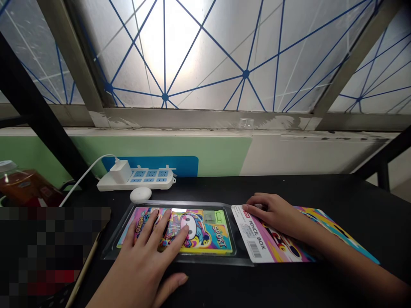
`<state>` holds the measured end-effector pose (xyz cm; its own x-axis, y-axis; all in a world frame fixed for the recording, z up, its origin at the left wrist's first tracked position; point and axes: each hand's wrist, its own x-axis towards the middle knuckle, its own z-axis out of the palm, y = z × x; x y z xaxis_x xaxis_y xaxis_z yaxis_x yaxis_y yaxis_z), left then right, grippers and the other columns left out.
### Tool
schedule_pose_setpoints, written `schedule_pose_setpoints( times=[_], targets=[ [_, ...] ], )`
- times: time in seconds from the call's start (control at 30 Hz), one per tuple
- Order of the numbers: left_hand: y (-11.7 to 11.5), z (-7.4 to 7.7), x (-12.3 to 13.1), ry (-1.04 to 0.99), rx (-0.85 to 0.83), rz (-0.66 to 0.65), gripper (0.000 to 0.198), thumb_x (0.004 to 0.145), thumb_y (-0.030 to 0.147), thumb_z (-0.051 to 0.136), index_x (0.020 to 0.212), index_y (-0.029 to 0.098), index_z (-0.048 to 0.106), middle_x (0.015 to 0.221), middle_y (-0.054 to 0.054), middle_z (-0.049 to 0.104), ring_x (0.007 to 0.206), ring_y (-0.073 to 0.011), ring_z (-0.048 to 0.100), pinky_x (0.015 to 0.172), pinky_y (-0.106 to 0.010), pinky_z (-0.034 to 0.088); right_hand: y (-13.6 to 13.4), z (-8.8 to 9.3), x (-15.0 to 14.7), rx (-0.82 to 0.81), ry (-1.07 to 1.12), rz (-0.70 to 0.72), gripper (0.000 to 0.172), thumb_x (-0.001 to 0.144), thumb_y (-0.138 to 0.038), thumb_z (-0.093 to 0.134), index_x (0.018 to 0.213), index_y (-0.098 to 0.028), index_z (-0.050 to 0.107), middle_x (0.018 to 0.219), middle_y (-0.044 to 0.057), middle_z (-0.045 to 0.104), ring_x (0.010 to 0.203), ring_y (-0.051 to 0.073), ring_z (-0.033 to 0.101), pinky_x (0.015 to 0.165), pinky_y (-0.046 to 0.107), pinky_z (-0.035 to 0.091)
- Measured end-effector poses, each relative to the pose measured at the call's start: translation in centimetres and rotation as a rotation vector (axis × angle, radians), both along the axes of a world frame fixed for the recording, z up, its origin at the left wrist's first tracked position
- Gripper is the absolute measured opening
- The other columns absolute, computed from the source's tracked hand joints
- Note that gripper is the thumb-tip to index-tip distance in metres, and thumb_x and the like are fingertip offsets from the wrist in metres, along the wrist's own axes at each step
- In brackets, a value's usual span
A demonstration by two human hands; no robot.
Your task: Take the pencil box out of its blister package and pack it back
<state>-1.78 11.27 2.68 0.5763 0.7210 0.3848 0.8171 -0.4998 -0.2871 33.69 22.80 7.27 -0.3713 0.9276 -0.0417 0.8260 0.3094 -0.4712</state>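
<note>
A colourful pencil box (205, 233) with a cartoon character and the word SPORT lies in a clear plastic tray (236, 252) on the black table. My left hand (150, 244) rests flat on the box, its fingers spread over the lid's left half. To the right is a printed backing card (252, 235) with a white strip reading PENCIL BOX and a barcode. My right hand (268, 209) is closed at the card's upper left corner, thumb and bent fingers on its edge. The right forearm covers much of the card.
Behind the tray stands a white power strip (150, 179) with a plugged-in charger (121, 171) and cable. A small white oval object (140, 195) sits before it. At the far left is a bottle of amber liquid (28, 184). A window wall bounds the black table's (205, 282) back.
</note>
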Motion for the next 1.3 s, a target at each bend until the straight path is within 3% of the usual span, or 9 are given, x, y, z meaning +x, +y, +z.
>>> schedule_pose_setpoints(
  times=[0.47, 0.73, 1.03, 1.3],
  targets=[
    [0.0, -0.8, -0.1, 0.019, -0.053, 0.014, 0.08, 0.096, 0.054, 0.063, 0.164, 0.036, 0.026, 0.161, -0.021, 0.043, 0.141, -0.049, 0.049, 0.098, -0.072, 0.05, 0.0, -0.5, -0.6, 0.063, 0.088, 0.036, 0.041, 0.098, -0.056, 0.05, 0.091, -0.025, 0.076, 0.095, 0.005, 0.074, 0.084, 0.023, 0.068, 0.075, 0.034, 0.049],
    [0.0, -0.1, 0.5, 0.007, -0.011, -0.004, 0.08, 0.088, 0.055, 0.072, 0.159, 0.033, 0.042, 0.155, -0.022, 0.052, 0.133, -0.0509, 0.057, 0.09, -0.07, 0.055, 0.5, -1.1, -0.3, 0.12, 0.057, 0.027, 0.04, 0.1, -0.055, 0.05, 0.092, -0.026, 0.076, 0.095, 0.005, 0.074, 0.085, 0.023, 0.068, 0.075, 0.034, 0.05],
    [-0.3, -0.2, 0.8, -0.063, -0.067, 0.007, 0.079, 0.089, 0.056, 0.072, 0.159, 0.036, 0.041, 0.157, -0.023, 0.05, 0.137, -0.0533, 0.052, 0.097, -0.073, 0.048, -0.4, -0.7, -1.4, 0.276, -0.058, 0.055, 0.038, 0.103, -0.048, 0.047, 0.096, -0.023, 0.075, 0.093, 0.009, 0.069, 0.087, 0.025, 0.066, 0.078, 0.039, 0.05],
    [-0.7, 0.3, 2.0, -0.066, -0.078, 0.005, 0.073, 0.089, 0.055, 0.072, 0.155, 0.036, 0.048, 0.155, -0.024, 0.051, 0.135, -0.053, 0.054, 0.095, -0.072, 0.05, -0.9, -0.9, -2.7, 0.329, -0.148, 0.087, 0.037, 0.105, -0.044, 0.047, 0.096, -0.022, 0.075, 0.092, 0.009, 0.069, 0.085, 0.023, 0.065, 0.077, 0.037, 0.051]
  ],
)
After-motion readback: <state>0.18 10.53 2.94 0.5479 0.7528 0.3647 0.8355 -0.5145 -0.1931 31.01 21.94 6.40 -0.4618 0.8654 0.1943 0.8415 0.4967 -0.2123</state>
